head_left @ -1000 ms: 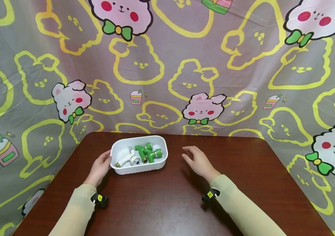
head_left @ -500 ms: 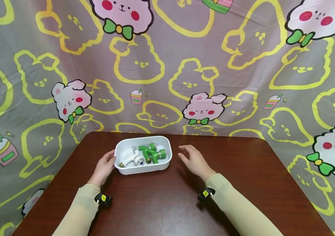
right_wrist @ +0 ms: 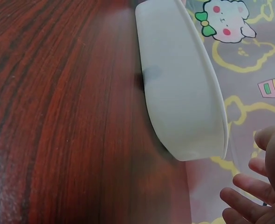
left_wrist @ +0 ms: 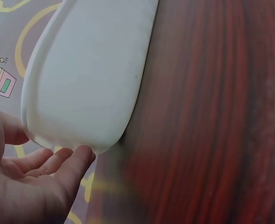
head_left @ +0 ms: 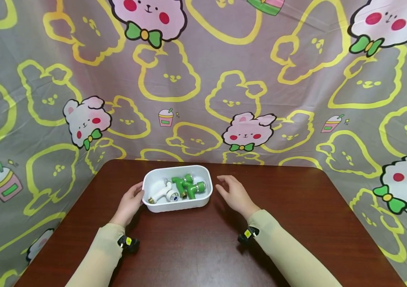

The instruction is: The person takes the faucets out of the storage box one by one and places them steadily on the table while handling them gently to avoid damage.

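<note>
A white plastic basin [head_left: 175, 206] stands on the brown table, left of its middle. In it lie one white faucet [head_left: 161, 193] with a brass threaded end and two green faucets [head_left: 180, 185], one against the other. My left hand [head_left: 130, 203] touches the basin's left end; in the left wrist view its fingertips [left_wrist: 84, 153] press on the end wall, with the thumb by the rim. Just off the basin's right end, my right hand [head_left: 236, 195] is held with relaxed, spread fingers and holds nothing. A gap shows between its fingers and the basin in the right wrist view.
The brown wooden table [head_left: 196, 247] reaches back to a patterned cloth [head_left: 203, 59] that hangs behind and along both sides. A black wrist camera [head_left: 129, 243] is strapped to the left wrist, another wrist camera [head_left: 247, 235] to the right.
The basin has slid a short way to the right with the faucets in it, my left hand moving along at its end. My right hand has shifted slightly left, closer to the basin.
</note>
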`<state>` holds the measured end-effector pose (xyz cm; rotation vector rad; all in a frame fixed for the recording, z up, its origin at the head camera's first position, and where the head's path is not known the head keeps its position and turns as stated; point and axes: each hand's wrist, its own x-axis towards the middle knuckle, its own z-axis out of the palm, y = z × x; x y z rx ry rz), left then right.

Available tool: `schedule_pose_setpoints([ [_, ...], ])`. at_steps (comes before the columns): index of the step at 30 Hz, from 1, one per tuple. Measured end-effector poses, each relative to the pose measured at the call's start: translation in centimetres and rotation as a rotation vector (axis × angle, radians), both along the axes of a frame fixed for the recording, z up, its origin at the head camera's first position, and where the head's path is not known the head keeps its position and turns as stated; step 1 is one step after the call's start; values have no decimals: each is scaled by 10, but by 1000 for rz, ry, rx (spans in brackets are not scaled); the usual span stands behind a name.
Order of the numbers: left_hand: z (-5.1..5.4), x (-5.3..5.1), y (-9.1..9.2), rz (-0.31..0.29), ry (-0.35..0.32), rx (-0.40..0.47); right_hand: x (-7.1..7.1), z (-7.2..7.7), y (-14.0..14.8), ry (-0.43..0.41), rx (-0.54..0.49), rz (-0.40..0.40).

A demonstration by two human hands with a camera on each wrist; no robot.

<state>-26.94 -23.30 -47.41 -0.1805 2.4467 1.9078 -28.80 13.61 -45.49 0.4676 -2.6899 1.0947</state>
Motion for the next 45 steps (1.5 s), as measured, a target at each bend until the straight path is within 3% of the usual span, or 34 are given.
schedule_pose_setpoints([
  [24, 1, 1, 12, -30, -26, 23, -14, -4, -6, -12, -8, -14],
  [45, -4, -3, 24, -48, 5, 28, -19, -8, -6, -25, 16, -13],
])
